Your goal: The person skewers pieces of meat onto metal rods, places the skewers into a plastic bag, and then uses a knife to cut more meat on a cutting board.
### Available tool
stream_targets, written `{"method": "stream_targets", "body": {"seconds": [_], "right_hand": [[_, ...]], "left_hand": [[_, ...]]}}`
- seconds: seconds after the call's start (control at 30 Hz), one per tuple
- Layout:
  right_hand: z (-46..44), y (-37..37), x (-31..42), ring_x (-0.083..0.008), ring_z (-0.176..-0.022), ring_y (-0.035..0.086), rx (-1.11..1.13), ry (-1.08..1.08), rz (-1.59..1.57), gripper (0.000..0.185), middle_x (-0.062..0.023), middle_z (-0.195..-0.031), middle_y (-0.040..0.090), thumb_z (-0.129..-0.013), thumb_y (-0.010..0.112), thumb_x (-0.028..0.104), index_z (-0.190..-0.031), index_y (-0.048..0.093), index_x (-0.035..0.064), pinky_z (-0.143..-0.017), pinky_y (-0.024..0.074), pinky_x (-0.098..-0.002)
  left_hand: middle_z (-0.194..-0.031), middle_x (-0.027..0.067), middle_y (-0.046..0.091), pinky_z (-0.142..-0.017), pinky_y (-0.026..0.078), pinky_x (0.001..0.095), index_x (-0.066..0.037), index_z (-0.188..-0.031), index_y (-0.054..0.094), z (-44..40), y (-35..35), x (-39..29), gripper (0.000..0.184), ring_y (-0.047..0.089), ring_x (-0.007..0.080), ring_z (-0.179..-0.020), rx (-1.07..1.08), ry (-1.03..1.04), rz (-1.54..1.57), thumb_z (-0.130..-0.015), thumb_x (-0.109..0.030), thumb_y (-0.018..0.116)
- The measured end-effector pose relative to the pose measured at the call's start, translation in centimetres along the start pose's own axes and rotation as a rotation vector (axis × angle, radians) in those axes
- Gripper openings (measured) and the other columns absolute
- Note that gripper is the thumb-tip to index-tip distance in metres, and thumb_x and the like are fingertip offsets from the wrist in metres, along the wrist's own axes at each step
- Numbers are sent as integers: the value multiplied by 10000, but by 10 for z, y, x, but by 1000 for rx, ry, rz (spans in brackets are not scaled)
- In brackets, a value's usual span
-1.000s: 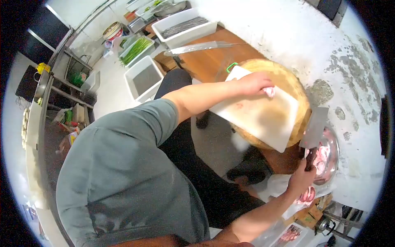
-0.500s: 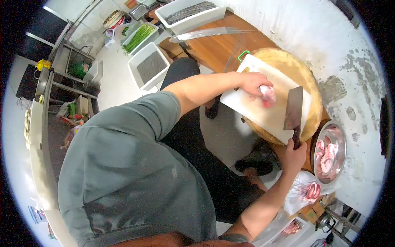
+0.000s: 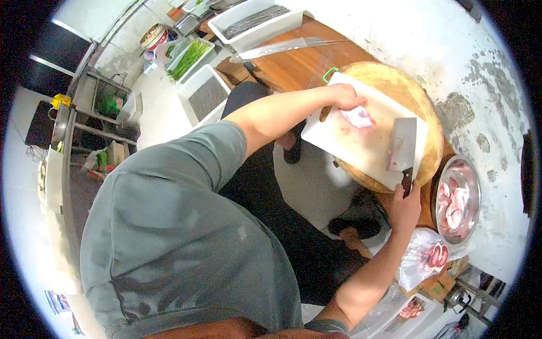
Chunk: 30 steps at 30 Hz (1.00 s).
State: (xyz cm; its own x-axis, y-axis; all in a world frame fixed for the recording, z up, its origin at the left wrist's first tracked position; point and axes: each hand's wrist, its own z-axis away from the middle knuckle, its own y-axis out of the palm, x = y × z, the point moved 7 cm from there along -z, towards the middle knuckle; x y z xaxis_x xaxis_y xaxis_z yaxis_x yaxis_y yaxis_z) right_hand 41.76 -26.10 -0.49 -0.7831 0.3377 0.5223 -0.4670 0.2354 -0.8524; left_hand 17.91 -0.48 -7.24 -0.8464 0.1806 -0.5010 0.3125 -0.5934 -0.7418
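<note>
My left hand (image 3: 348, 97) is closed on the upper end of a pale pink piece of raw meat (image 3: 358, 117) on the white cutting board (image 3: 372, 161). Its fingertips are partly hidden. The handle of a cleaver (image 3: 403, 144) is in my right hand (image 3: 405, 204), fingers wrapped round it. The broad blade lies over the right part of the board, apart from the meat. Faint reddish smears show on the board. Under the board is a round wooden chopping block (image 3: 426, 107).
A steel bowl (image 3: 475, 195) with meat pieces stands right of the block. Below it are a plastic bag (image 3: 411, 265) with meat and a tray (image 3: 426, 322) of skewered meat. White bins of skewers (image 3: 254, 21) and green vegetables (image 3: 189, 59) stand at upper left.
My left hand has moved up and left, and the meat now lies flatter and more spread out. The cleaver has stayed almost in place in my right hand. The view has shifted slightly.
</note>
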Motion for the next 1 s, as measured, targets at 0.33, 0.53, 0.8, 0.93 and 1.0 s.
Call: {"method": "stream_targets", "body": {"seconds": [0.33, 0.53, 0.8, 0.93, 1.0], "right_hand": [[-3, 20, -3, -480, -1059, 628, 227, 77, -167, 489, -305, -1126, 648, -876, 618, 169, -1297, 466, -30, -912, 493, -519], [-5, 34, -4, -489, -1085, 613, 239, 123, -276, 505, -321, -1181, 620, -863, 609, 171, -1314, 459, -1, -952, 480, -512], [17, 12, 36, -367, -994, 669, 109, 55, -283, 468, -247, -1118, 661, -933, 586, 173, -1360, 491, 8, -879, 509, -420], [32, 14, 50, -410, -1053, 646, 104, 5, -247, 488, -267, -1125, 663, -965, 583, 197, -1430, 487, 80, -884, 507, -450], [40, 15, 66, -421, -1014, 645, 139, -44, -80, 497, -248, -1113, 667, -968, 579, 196, -1444, 477, 96, -856, 511, -469]], "left_hand": [[-1117, 200, 710, -939, 513, 419, -106, -1190, 709, -12, 16, -6, 543, 674, 350, -1043, -118, 206, -153, -871, -533, 608], [-1038, 199, 725, -895, 532, 427, -134, -1099, 748, -15, 23, -15, 431, 690, 358, -982, -199, 313, -9, -884, -472, 588], [-911, 201, 714, -836, 537, 437, -64, -890, 746, -1, 17, -13, 278, 682, 372, -919, -489, 275, 307, -884, -313, 623], [-958, 174, 676, -897, 512, 433, -40, -940, 720, 25, 29, -18, 282, 643, 356, -981, -423, 605, 146, -820, -295, 721], [-968, 150, 651, -887, 506, 443, -68, -947, 711, 46, 29, -26, 302, 620, 356, -989, -519, 715, 26, -824, -344, 710]]}}
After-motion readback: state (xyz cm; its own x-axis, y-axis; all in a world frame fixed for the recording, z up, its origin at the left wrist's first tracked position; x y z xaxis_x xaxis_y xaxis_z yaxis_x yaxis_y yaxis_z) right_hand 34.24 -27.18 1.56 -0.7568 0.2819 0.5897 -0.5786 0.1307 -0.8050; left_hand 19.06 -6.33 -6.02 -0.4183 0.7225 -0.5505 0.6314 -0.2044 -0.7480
